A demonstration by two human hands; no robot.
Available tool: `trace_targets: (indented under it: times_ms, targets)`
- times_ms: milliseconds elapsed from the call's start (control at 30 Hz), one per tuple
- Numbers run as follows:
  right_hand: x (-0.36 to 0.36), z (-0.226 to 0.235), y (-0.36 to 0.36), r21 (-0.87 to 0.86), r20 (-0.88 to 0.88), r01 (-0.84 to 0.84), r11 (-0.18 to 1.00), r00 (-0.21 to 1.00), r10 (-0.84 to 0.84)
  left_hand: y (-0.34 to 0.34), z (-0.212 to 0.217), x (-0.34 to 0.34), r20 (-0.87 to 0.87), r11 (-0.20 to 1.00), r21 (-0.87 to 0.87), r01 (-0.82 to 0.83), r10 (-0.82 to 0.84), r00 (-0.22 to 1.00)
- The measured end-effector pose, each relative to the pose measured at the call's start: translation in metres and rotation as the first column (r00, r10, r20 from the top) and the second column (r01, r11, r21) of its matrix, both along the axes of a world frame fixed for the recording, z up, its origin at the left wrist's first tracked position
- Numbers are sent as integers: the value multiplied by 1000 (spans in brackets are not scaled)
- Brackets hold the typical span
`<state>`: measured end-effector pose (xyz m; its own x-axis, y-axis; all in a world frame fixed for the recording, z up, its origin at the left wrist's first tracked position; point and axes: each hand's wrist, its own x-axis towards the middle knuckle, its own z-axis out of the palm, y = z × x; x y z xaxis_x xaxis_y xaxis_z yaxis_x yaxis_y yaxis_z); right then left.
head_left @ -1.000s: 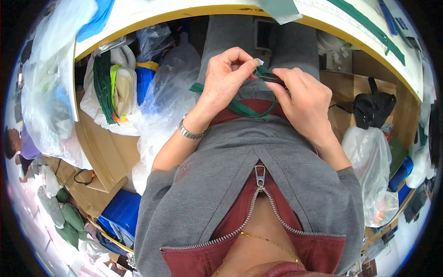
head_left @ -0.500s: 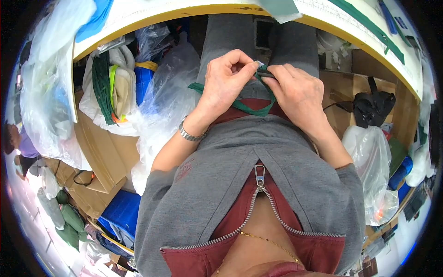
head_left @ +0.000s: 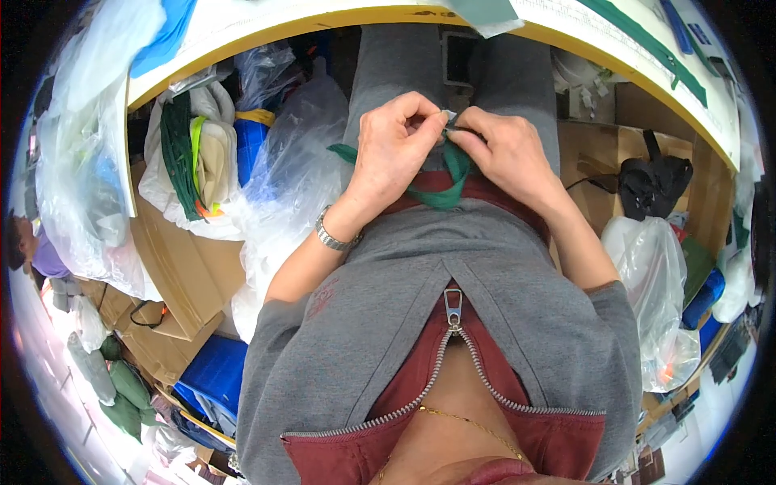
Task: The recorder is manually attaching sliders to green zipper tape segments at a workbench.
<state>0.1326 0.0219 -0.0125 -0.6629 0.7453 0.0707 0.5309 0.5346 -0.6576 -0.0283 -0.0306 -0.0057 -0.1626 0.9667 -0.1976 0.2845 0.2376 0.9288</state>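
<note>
1. The left hand (head_left: 396, 149) pinches the top of a green fabric strip (head_left: 440, 190), fingers curled tight around a small pale piece at its upper end.
2. The right hand (head_left: 505, 153) pinches the same spot from the other side, its fingertips touching those of the left hand.
3. The green fabric strip hangs in a loop below both hands, over the lap, lying against the grey zip jacket (head_left: 485, 267).
4. A metal wristwatch (head_left: 333, 236) sits on the left wrist.
5. Left of the strip lie clear plastic bags (head_left: 287, 174); beyond them, a cardboard box (head_left: 182, 267).
6. Above the strip runs the yellow-edged surface (head_left: 339, 18).
</note>
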Motion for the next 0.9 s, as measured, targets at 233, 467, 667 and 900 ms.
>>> trace_targets:
  times_ms: [233,467,667,900]
  targets:
    - [5,-5,1,-442,-139,100,892,974,-178,5,-13,-5,260,998,21,-56,49,964]
    - [12,4,1,-841,-313,-268,470,950,-19,14,-20,-26,493,925,88,-369,281,823]
    - [27,1,-4,-850,-296,-86,519,893,-338,27,-16,-35,361,998,-23,-58,62,930]
    - [16,-3,1,-849,-338,22,527,745,-575,5,-7,0,543,915,-137,379,-250,802]
